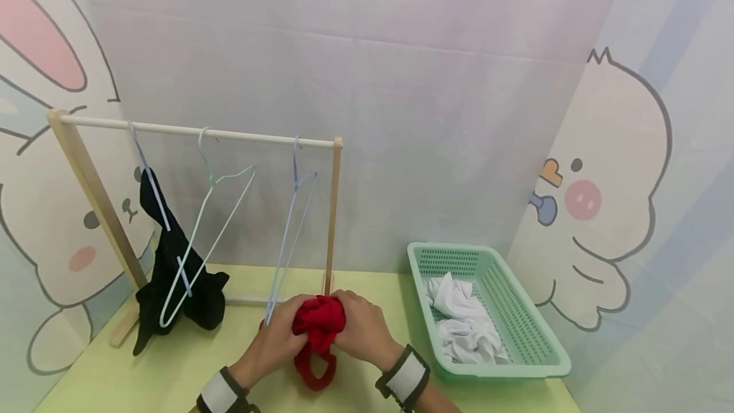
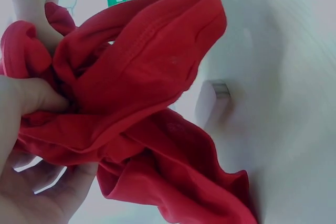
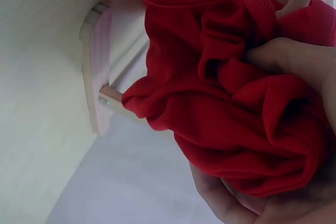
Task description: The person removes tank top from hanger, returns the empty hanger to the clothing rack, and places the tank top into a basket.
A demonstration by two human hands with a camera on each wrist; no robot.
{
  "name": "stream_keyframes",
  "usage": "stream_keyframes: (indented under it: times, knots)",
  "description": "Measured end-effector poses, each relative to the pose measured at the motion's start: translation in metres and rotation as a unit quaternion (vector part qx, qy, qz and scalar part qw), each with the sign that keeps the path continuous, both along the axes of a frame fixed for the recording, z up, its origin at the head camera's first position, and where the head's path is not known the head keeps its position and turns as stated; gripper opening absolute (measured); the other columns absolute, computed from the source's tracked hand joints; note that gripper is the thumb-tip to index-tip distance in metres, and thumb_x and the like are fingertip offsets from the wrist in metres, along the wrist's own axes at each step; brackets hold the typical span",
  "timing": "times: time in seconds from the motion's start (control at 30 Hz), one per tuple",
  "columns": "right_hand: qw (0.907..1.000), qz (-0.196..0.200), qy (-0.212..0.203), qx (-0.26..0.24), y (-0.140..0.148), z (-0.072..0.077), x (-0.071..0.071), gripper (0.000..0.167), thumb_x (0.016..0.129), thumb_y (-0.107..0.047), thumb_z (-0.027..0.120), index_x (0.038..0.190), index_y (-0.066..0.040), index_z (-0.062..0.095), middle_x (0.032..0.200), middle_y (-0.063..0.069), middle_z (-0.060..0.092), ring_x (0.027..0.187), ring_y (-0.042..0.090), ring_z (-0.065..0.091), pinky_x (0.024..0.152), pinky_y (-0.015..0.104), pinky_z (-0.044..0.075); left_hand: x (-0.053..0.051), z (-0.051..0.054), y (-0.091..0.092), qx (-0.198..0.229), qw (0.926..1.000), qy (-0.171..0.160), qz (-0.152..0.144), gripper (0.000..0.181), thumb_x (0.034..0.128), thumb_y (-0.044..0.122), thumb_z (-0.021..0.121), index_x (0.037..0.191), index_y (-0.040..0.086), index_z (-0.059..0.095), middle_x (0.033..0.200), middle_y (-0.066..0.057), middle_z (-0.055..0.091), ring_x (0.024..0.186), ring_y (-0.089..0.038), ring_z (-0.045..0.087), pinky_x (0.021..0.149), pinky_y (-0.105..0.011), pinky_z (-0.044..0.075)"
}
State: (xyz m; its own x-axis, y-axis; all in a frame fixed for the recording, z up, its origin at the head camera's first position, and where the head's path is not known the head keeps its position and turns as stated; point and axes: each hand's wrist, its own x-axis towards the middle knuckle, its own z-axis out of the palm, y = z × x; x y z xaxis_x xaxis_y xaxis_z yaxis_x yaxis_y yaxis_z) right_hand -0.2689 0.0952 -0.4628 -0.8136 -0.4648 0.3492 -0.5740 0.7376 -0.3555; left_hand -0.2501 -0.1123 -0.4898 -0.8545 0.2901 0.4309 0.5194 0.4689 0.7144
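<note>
Two hands: left hand [image 1: 280, 335], right hand [image 1: 366, 329] both curled round bunched red cloth [image 1: 319, 321];
Green basket [image 1: 504, 370]: white cloth [image 1: 467, 324] inside

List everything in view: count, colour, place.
Table: 1, yellow, foreground
Rack: 1, tan, table's left
Hangers: 3, pale blue and green, on rack
Black cloth: 1, black, leftmost hanger
Red cloth: 1, red, front middle
Basket: 1, green, table's right
White cloth: count unclear, white, in basket
Backdrop: 1, pale grey, behind table
Rabbit picture: 1, white, far left
Chick picture: 1, white, far right
Wristbands: 2, black-grey, on wrists
Left hand: 1, bare, gripping red cloth
Right hand: 1, bare, gripping red cloth
</note>
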Motion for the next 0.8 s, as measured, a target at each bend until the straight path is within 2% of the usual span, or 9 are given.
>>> stream_keyframes:
  times: [0.2,0.33,0.53,0.8]
  knots:
    - [0.9999,-0.008,0.003,-0.010,0.011,0.008,-0.001,0.044,0.078,-0.019,0.090,0.116,-0.012,0.069,0.098,0.000,0.070,0.081,0.011,0.064,0.066,0.029,0.053,-0.003,0.001,0.014,-0.001,0.9988,0.013,0.047,0.056,0.0829,-0.012,0.079,0.131,0.013,0.068,0.121,0.000,0.072,0.106,-0.017,0.069,0.093,-0.037,0.060]
    - [0.9998,-0.013,0.004,-0.014,0.018,0.012,-0.003,0.044,0.078,-0.018,0.090,0.117,-0.012,0.069,0.099,0.001,0.070,0.080,0.012,0.063,0.066,0.028,0.052,-0.005,0.005,0.022,-0.005,0.9980,0.013,0.062,0.058,0.0809,-0.012,0.078,0.133,0.012,0.068,0.122,-0.001,0.072,0.108,-0.017,0.068,0.093,-0.039,0.060]
    - [0.9992,-0.017,0.028,-0.022,0.027,0.019,-0.005,0.045,0.079,-0.018,0.090,0.118,-0.012,0.069,0.102,0.002,0.072,0.082,0.015,0.065,0.067,0.029,0.054,-0.008,0.013,0.029,0.003,0.9977,0.039,0.055,0.056,0.0805,-0.007,0.082,0.132,0.010,0.069,0.122,-0.002,0.072,0.107,-0.018,0.069,0.092,-0.040,0.060]
    - [0.9978,-0.025,0.050,-0.034,0.045,0.030,-0.006,0.048,0.079,-0.017,0.092,0.120,-0.010,0.069,0.103,0.004,0.072,0.082,0.017,0.066,0.069,0.030,0.056,-0.020,0.022,0.046,0.019,0.9972,0.066,0.027,0.054,0.0816,-0.007,0.083,0.132,0.008,0.069,0.119,-0.004,0.073,0.104,-0.021,0.070,0.088,-0.037,0.061]
